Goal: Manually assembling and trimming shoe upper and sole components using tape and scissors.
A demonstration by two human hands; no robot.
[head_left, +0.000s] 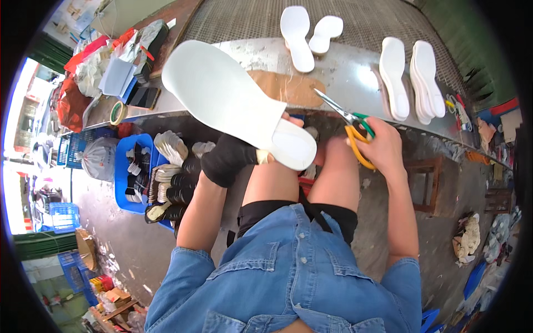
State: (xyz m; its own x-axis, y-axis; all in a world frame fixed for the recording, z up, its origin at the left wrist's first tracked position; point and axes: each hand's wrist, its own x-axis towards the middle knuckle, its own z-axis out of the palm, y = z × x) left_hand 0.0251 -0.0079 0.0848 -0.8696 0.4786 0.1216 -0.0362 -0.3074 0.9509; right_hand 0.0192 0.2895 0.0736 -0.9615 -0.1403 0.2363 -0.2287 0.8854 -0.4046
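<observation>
My left hand, in a black fingerless glove, is closed on a large white shoe insole. The insole is held up above my knees, its wide end pointing to the far left. A separate-looking white heel piece covers its narrow end near my fingers. On the right, my right hand grips scissors with an orange and a green handle loop. Their blades point up and left, look nearly closed, and stay apart from the insole. Beyond the blades a brown sole-shaped piece lies on the metal worktable.
More white insoles lie at the table's back, with stacked insoles to the right. Tape, a phone and bags crowd the left. Below stands a blue crate of shoe parts; a wooden stool stands right.
</observation>
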